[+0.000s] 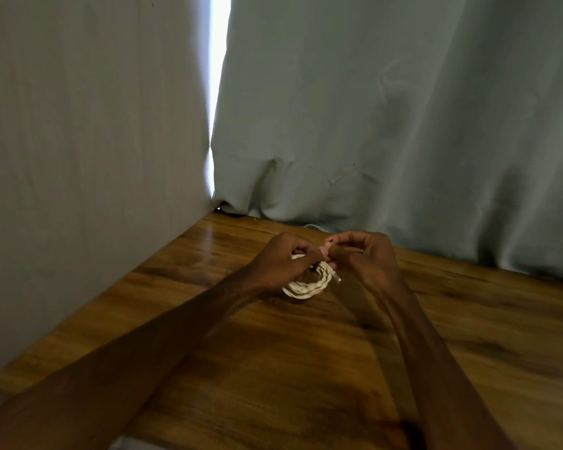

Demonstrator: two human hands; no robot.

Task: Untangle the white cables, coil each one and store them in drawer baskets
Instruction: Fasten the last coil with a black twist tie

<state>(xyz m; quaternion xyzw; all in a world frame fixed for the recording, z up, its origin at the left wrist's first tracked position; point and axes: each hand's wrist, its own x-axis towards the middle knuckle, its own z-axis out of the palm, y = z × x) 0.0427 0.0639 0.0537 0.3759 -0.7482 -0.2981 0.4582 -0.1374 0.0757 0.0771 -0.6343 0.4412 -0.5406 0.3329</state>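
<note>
- Counter (273, 368): glossy brown wood grain, with a wall along its left side.
- Curtain (403, 125): its hem touches the far edge.
- Coil (306, 285): low over the counter, contact unclear.

A curtained corner of a lived-in room

The setting appears to be a home rather than a workplace: a wood-grain bench (273, 368) is pushed into a corner, with a plain pale wall (78, 125) on the left and a soft grey-green curtain (387, 108) hanging behind it, daylight showing through the narrow gap (220, 43) between the two.
</note>
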